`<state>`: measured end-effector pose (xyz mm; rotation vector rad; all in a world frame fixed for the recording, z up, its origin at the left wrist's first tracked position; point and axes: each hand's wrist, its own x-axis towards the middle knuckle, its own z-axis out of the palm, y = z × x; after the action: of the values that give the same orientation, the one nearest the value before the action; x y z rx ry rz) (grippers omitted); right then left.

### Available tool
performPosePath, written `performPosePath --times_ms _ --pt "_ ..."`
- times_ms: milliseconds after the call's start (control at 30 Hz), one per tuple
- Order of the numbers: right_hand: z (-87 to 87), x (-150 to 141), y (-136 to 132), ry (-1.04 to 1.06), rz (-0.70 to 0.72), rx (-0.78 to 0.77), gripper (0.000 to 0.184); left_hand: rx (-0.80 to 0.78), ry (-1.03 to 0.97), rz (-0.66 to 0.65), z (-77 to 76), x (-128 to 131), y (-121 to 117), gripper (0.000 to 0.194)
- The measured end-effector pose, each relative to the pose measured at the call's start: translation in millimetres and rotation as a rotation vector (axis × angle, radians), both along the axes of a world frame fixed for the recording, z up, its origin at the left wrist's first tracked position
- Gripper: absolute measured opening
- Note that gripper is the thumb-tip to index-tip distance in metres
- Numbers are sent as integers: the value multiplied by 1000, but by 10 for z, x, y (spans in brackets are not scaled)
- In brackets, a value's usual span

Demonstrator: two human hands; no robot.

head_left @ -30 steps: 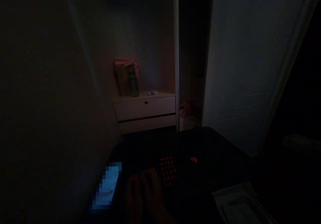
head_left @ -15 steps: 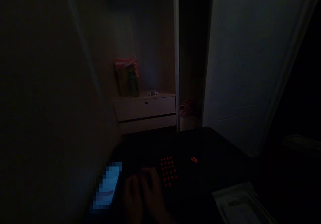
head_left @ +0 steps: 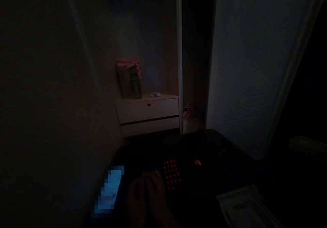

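Observation:
In the dim light my left hand (head_left: 136, 195) and my right hand (head_left: 157, 194) are side by side over the dark table (head_left: 204, 143). Both have curled fingers, and the fingertips meet around a dark spot between them. Whatever they hold there is too dark to make out. Just right of my right hand lies a grid of red dots (head_left: 172, 174) on the table. Farther right is a small orange-red object (head_left: 197, 162), its kind unclear. A lit screen (head_left: 109, 190), blurred into blocks, stands out left of my left hand.
A pale flat packet or tray (head_left: 242, 204) is at the lower right. Behind the table is a cabinet drawer (head_left: 163, 109) with a lock; a bag with red-and-white cloth (head_left: 127, 64), a green bottle (head_left: 135, 85) and a small shiny item (head_left: 155, 94) sit above it. A pale panel (head_left: 245, 68) rises at right.
My hands have shifted slightly, and their fingers look more curled together at the tips. The other objects stay where they were.

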<state>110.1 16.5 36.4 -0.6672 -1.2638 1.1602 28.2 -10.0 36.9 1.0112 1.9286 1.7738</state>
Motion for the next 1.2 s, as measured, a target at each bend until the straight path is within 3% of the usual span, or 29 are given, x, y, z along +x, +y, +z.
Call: performPosePath --times_ms 267,533,800,1000,1200 --pt "-42 -4 8 -41 -20 32 23 31 38 23 3 -8 0 81" --pt "-54 -5 -32 -12 -58 9 18 20 -41 25 26 21 -15 91" --pt "2 34 -89 0 -15 -67 23 -97 2 42 -64 -29 21 108" --pt "37 10 -59 -5 -4 -41 19 -39 26 51 -133 -62 46 97" --pt "26 -1 -32 -23 -1 -22 18 -40 27 44 -103 -52 27 91"
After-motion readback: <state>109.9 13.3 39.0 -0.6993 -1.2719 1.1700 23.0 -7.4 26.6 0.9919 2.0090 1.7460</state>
